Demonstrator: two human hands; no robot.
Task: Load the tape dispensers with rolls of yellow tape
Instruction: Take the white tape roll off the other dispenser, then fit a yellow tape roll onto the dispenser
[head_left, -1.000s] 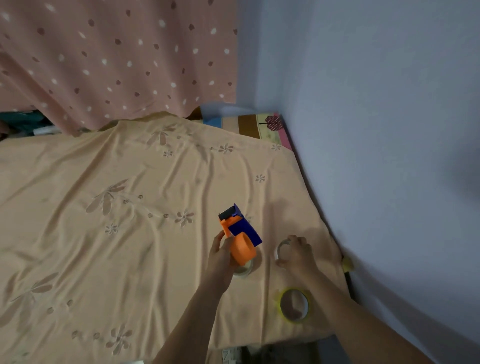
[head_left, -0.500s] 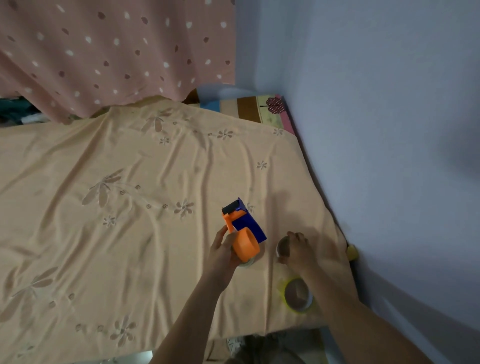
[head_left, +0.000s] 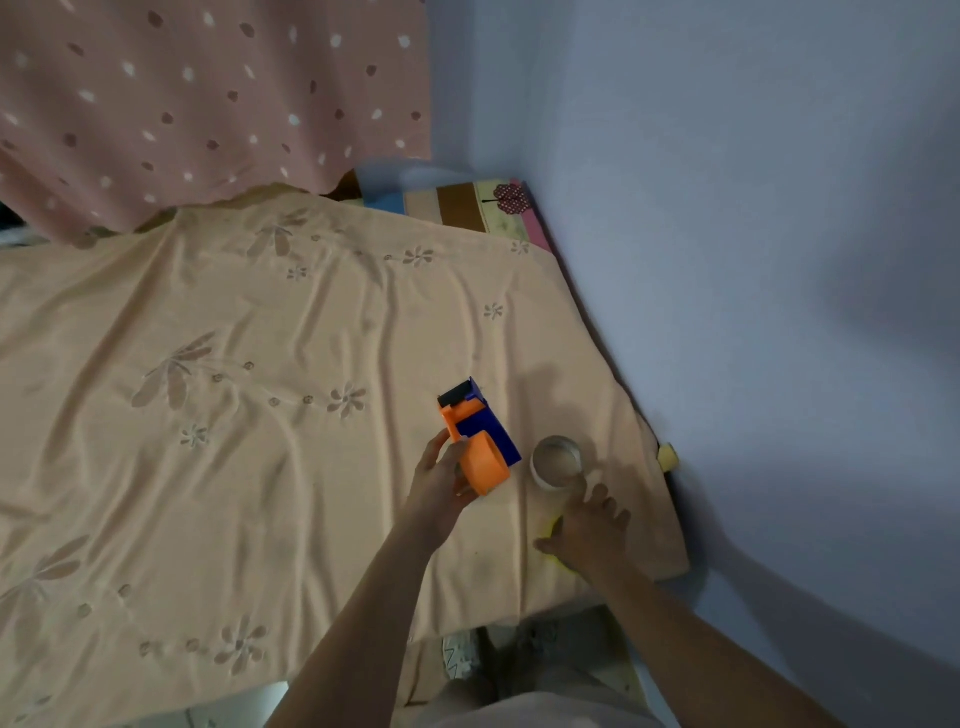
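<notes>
Head view: I'm gripping the orange-and-blue tape dispenser (head_left: 475, 440) in my left hand (head_left: 439, 486); my right hand (head_left: 589, 530), fingers spread, is covering the yellow tape roll (head_left: 557, 525) on the bedsheet (head_left: 208, 415); next I'm likely lifting it onto the hub.

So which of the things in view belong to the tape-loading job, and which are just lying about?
Belongs to the job:
- orange and blue tape dispenser, gripped by the left hand
- pale tape roll lying on the sheet
- yellow tape roll, mostly hidden under the right hand

Just lying about:
- peach flowered sheet
- pink dotted curtain
- striped pillow
- small yellow thing by the wall
</notes>
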